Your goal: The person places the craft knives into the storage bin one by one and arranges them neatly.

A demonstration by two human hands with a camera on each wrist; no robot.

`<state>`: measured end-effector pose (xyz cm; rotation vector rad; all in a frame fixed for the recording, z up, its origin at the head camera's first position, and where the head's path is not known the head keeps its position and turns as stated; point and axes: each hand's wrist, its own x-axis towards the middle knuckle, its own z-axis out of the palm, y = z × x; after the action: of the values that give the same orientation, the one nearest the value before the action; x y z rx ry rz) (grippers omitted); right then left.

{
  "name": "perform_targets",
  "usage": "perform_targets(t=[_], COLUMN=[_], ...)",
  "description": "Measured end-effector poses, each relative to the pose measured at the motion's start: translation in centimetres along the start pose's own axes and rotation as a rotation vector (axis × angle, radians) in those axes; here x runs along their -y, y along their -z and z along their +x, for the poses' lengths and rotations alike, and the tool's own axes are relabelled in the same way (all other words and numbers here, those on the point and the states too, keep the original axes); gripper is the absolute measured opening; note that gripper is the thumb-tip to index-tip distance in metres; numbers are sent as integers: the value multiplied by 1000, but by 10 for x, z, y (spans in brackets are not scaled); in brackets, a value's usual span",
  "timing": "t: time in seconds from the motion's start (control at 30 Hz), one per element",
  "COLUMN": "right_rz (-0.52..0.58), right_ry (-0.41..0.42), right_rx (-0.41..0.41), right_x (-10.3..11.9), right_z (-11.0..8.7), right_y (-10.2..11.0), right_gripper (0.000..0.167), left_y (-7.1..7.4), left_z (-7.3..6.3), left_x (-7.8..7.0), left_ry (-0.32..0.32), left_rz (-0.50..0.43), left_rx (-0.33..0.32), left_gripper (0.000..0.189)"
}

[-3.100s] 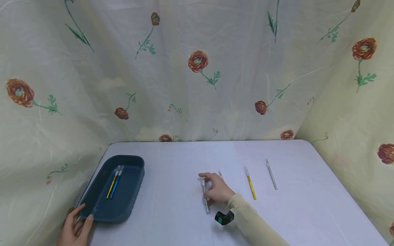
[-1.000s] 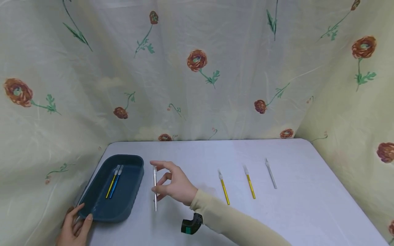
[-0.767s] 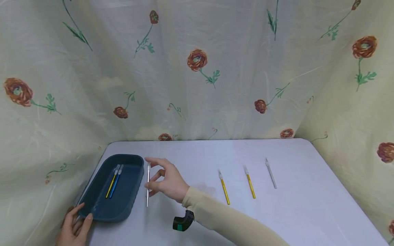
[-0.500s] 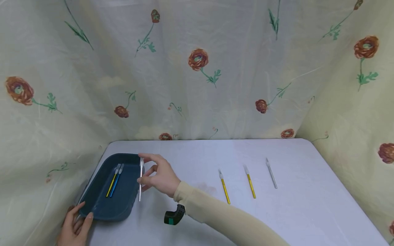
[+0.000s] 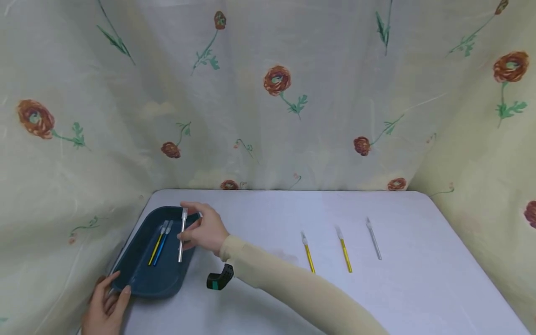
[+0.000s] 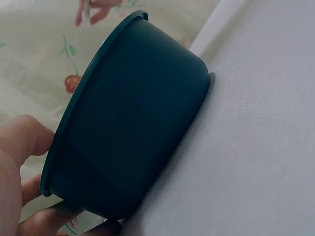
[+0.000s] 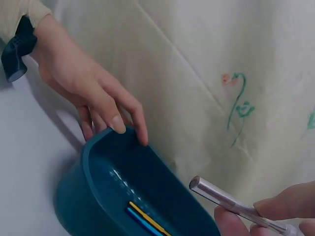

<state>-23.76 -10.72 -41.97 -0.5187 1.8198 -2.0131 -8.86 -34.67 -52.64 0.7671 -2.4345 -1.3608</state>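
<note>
My right hand [image 5: 208, 228] pinches a silver craft knife [image 5: 183, 232] between thumb and fingers, its clear cap pointing away, above the right side of a dark blue-green tray [image 5: 136, 283]. In the right wrist view the knurled metal handle [image 7: 221, 197] shows close up, with its butt end free. Inside the tray a yellow craft knife [image 5: 156, 249] and a blue craft knife [image 5: 162, 250] lie side by side. At the tray's near left corner my left hand [image 5: 103, 304] grips the rim, thumb and index finger over it, the other fingers outside against the wall [image 6: 118, 123].
Right of the tray, two yellow craft knives [image 5: 309, 258] [image 5: 345, 256] and a silver craft knife [image 5: 375, 244] lie spaced apart on the white table [image 5: 259, 214]. The right forearm crosses over the table and covers one yellow knife's end. Flowered cloth [image 5: 234, 116] hangs behind and at both sides.
My right hand has lifted the silver craft knife from mid-table and carried it left, over the tray's right rim. The left hand has stayed at the tray's corner.
</note>
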Motion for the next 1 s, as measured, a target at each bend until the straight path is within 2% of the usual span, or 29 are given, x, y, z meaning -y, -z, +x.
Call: perform_targets(t=[0.27,0.5,0.67,1.0], right_rz=[26,-12,-28,-123], right_ry=[-53,-93,-131,-222], right_rx=[-69,-152,-156,-194], right_x=[-8,-14,-22,-46], right_z=[26,42,51,73], right_y=[-22,-38,-46,-65], right_gripper=[74,72,73,68], left_y=[1,2,3,1], left_z=[0,-1,-1,-1], left_x=[1,-1,-2,-1], left_ry=[-13,6,17,12], left_rz=[25,29,29,8], left_rx=[-23,6,26,19], left_gripper=[55,56,58,57])
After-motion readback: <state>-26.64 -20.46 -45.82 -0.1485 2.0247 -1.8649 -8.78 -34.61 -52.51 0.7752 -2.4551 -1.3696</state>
